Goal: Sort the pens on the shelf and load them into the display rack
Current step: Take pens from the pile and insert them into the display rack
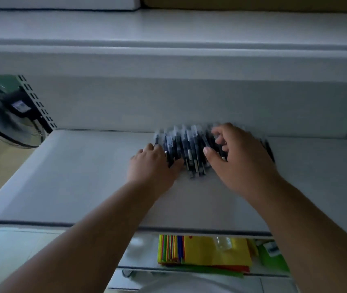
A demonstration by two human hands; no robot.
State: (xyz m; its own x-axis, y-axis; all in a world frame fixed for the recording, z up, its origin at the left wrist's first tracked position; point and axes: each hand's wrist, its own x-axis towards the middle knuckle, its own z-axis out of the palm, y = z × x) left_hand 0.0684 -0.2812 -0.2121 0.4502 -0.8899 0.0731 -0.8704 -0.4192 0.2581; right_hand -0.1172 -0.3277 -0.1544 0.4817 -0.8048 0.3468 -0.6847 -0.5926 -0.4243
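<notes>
A heap of dark-barrelled plastic pens (187, 151) lies at the back of the white shelf board (83, 176). The left hand (154, 163) presses flat on its left edge; the right hand (238, 157) hovers with loosely curled fingers, seemingly holding nothing, though blur hides detail. Best to rake them together, tips aligned, before lifting any.

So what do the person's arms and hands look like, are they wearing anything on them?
Nothing at all, as far as the view shows. Both forearms are bare up to the frame edge: no sleeves, no gloves. The left hand and right hand show no rings, watch or wristband, though the picture is dim and the hands slightly blurred.
</notes>
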